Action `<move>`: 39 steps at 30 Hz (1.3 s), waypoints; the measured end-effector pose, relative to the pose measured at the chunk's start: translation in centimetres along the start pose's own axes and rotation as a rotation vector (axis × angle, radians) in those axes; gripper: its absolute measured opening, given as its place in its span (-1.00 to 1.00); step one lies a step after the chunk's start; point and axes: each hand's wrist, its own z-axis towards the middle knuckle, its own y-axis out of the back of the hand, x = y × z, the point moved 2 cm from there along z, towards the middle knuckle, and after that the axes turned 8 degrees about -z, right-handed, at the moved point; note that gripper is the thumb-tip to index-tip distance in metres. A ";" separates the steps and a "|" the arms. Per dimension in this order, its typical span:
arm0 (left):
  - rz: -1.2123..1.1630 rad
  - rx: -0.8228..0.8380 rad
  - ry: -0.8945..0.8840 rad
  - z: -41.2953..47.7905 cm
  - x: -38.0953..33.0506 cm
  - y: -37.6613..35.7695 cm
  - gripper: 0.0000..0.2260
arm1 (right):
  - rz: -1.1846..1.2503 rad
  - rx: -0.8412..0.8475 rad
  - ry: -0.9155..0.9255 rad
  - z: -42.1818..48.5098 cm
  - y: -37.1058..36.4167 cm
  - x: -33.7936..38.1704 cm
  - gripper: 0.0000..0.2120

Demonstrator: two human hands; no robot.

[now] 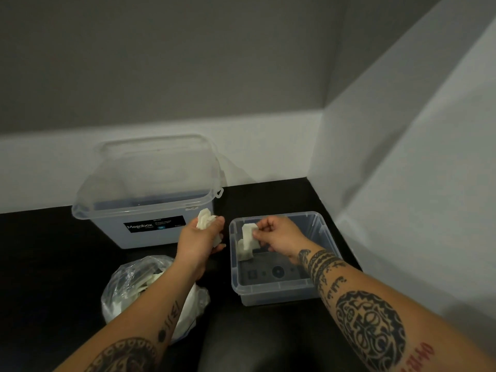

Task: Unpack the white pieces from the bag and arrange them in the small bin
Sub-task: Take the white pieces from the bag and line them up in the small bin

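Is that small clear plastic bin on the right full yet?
No, nearly empty. The small clear plastic bin shows mostly bare floor, with white pieces only at its far-left corner, where the right hand holds one.

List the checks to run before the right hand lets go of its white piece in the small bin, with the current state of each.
1. Right hand grip on white piece: ok, pinched at its top.
2. Piece inside the small bin: ok, over the far left corner.
3. Touching the piece already there: cannot tell.
4. Free floor space in the bin: ok, near half bare.
5. Left hand ready with more pieces: ok.
6. Bag still stocked: ok, white pieces visible.
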 end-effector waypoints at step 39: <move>-0.300 0.191 0.115 -0.3 -0.4 -0.1 -0.69 | -0.282 -0.230 -0.221 2.0 -0.8 -0.5 -0.71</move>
